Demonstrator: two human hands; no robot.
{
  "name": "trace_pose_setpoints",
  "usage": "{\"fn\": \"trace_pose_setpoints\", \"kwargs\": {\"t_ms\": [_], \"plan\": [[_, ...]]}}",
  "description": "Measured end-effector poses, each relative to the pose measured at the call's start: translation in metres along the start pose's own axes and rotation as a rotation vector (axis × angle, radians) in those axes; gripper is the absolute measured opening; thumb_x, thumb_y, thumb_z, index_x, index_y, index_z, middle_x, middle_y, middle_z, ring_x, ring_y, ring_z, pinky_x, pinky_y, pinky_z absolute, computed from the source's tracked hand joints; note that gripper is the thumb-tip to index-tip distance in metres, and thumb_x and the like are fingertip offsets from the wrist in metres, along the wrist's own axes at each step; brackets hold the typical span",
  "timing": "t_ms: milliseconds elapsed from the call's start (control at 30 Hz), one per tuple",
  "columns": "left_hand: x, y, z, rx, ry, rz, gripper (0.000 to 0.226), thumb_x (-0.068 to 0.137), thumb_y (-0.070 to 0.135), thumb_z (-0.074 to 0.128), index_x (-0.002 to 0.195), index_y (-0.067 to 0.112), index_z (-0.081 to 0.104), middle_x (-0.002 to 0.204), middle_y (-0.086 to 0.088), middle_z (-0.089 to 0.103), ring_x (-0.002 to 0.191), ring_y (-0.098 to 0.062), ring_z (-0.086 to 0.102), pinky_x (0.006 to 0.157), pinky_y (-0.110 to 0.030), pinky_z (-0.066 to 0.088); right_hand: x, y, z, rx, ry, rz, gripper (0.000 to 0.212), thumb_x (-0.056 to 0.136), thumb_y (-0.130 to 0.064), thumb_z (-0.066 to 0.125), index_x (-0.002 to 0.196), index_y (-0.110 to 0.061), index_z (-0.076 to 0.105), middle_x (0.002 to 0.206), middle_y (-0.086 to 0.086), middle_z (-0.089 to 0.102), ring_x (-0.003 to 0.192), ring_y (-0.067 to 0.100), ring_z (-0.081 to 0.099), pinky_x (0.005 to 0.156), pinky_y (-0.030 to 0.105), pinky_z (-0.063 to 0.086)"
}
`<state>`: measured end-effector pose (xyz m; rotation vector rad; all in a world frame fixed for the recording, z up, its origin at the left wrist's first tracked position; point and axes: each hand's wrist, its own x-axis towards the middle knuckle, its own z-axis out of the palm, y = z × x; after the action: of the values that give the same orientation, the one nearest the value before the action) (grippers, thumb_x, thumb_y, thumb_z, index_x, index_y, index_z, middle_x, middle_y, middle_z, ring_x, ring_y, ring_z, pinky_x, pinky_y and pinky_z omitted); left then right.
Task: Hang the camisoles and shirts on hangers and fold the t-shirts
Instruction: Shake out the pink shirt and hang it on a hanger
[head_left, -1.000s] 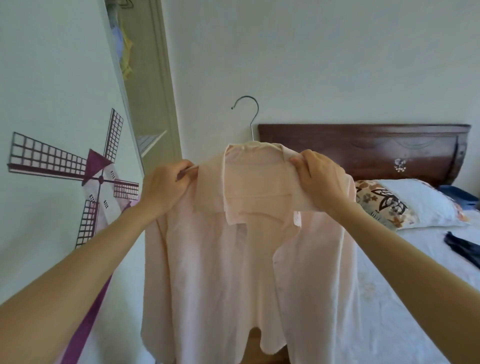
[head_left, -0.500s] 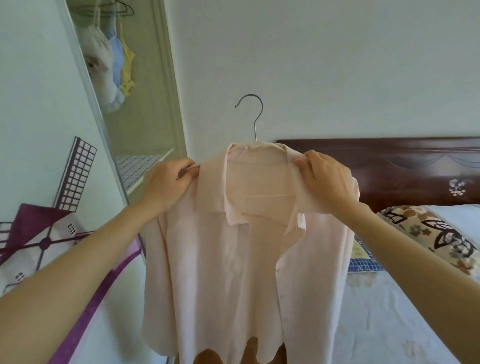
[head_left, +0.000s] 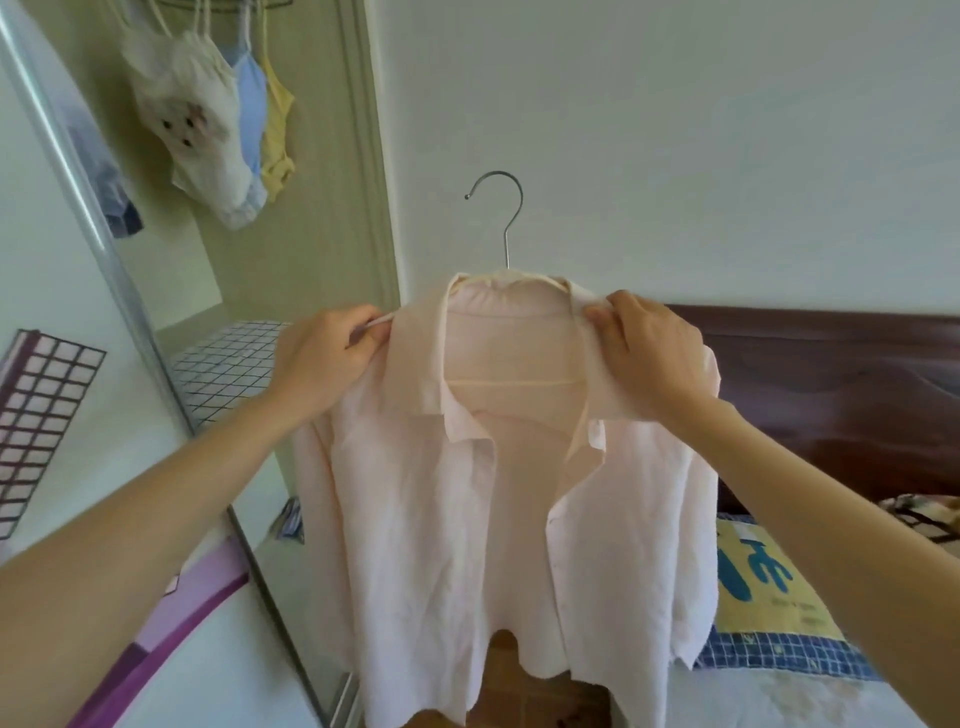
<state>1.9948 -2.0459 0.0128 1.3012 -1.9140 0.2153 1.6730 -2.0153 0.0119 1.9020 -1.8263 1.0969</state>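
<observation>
A pale pink collared shirt (head_left: 498, 493) hangs open-fronted on a hanger (head_left: 501, 223) held up in front of the white wall, its metal hook rising above the collar, between and above the two hands. The left hand (head_left: 322, 358) grips the shirt's left shoulder, its fingers (head_left: 363, 332) curled and pinching the seam together with what looks like the thin end of the hanger, though the view is too soft to be sure. The right hand (head_left: 644, 353) is clenched over the other shoulder, its fingers (head_left: 602, 312) pressed on the fabric beside the collar, with cloth bunched under the palm. The shirt's body drops straight down below both hands, front edges apart, its hem ending above a brown floor.

Up and to the left of the left fingers, inside an open wardrobe (head_left: 311, 156), three camisoles hang close together: a white camisole (head_left: 197, 135) with a small animal face in front, a blue camisole (head_left: 249, 104) behind it and a yellow camisole (head_left: 278, 135) behind that. Just beyond the left hand sits a shelf (head_left: 228, 369) lined with a grid pattern. The wardrobe's sliding door (head_left: 62, 312), with a windmill decal, stands far left.

Behind and to the right of the right fingers runs a dark wooden headboard (head_left: 831, 395). Below the right forearm lies a bed (head_left: 779, 691) with a yellow and blue pillow (head_left: 763, 587).
</observation>
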Motion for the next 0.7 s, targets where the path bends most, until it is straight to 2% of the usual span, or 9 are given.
{"fn": "trace_pose_setpoints", "kwargs": {"t_ms": [200, 300, 400, 567, 700], "plan": [[0.061, -0.037, 0.048, 0.021, 0.038, -0.003, 0.049, 0.087, 0.054, 0.037, 0.084, 0.013, 0.063, 0.071, -0.004, 0.062, 0.073, -0.03, 0.058, 0.062, -0.039, 0.041, 0.075, 0.012, 0.053, 0.055, 0.012, -0.039, 0.035, 0.103, -0.037, 0.039, 0.083, -0.011, 0.049, 0.08, 0.002, 0.052, 0.076, 0.025, 0.044, 0.062, 0.036, 0.024], [0.1, -0.067, 0.065, 0.032, 0.086, -0.008, 0.045, 0.088, 0.05, 0.038, 0.083, 0.012, 0.063, 0.07, -0.004, 0.06, 0.073, -0.031, 0.057, 0.062, -0.038, 0.04, 0.124, 0.007, 0.079, 0.093, 0.007, -0.081, 0.036, 0.103, -0.038, 0.039, 0.086, -0.009, 0.052, 0.08, 0.001, 0.052, 0.076, 0.023, 0.043, 0.064, 0.035, 0.024], [0.143, -0.095, 0.075, 0.0, 0.139, -0.033, 0.052, 0.084, 0.056, 0.034, 0.081, 0.011, 0.06, 0.069, -0.004, 0.059, 0.072, -0.031, 0.057, 0.064, -0.042, 0.044, 0.173, -0.002, 0.104, 0.123, 0.049, -0.129, 0.037, 0.103, -0.039, 0.04, 0.084, -0.009, 0.053, 0.078, 0.0, 0.051, 0.076, 0.023, 0.043, 0.064, 0.036, 0.024], [0.208, -0.134, 0.088, 0.017, 0.207, -0.046, 0.066, 0.078, 0.064, 0.026, 0.088, 0.011, 0.064, 0.076, -0.008, 0.065, 0.077, -0.032, 0.06, 0.068, -0.043, 0.046, 0.247, -0.009, 0.146, 0.145, 0.085, -0.176, 0.039, 0.103, -0.04, 0.04, 0.089, -0.008, 0.056, 0.078, -0.002, 0.05, 0.077, 0.022, 0.044, 0.065, 0.034, 0.024], [0.243, -0.158, 0.093, 0.078, 0.237, -0.026, 0.056, 0.084, 0.056, 0.032, 0.091, 0.011, 0.065, 0.077, -0.008, 0.065, 0.079, -0.033, 0.06, 0.067, -0.04, 0.042, 0.297, -0.016, 0.181, 0.175, 0.113, -0.225, 0.04, 0.103, -0.04, 0.04, 0.092, -0.006, 0.058, 0.08, -0.002, 0.051, 0.076, 0.021, 0.042, 0.065, 0.034, 0.023]]}}
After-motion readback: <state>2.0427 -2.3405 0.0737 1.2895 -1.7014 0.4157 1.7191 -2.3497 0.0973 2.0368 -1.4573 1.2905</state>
